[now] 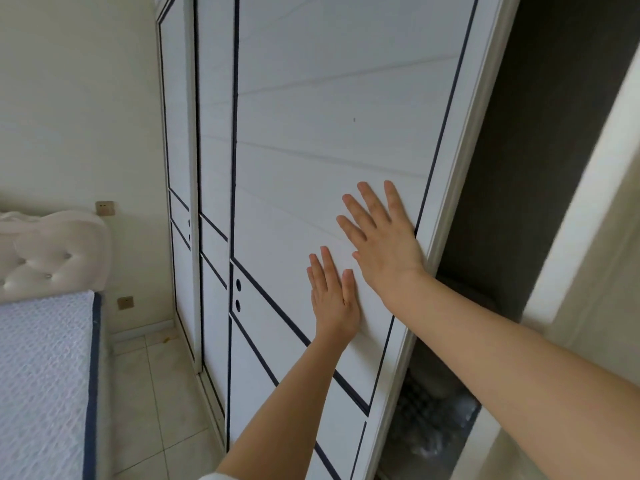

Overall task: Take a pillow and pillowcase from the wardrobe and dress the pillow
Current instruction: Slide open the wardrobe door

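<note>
Palms of left hand (334, 301) and right hand (386, 242) lie flat, fingers spread, on white sliding wardrobe door (311, 116); mattress (41, 375) beside tiled floor (156, 393)

Inside my wardrobe's dark opening (540, 168) at right I can't make anything out, just a blurred plastic-wrapped bundle (440, 424) low down, and the mattress (41, 375) runs off lower left.

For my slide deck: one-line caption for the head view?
Both hands, left and right, pressed flat on the white sliding wardrobe door, dark opening beside it.
</note>
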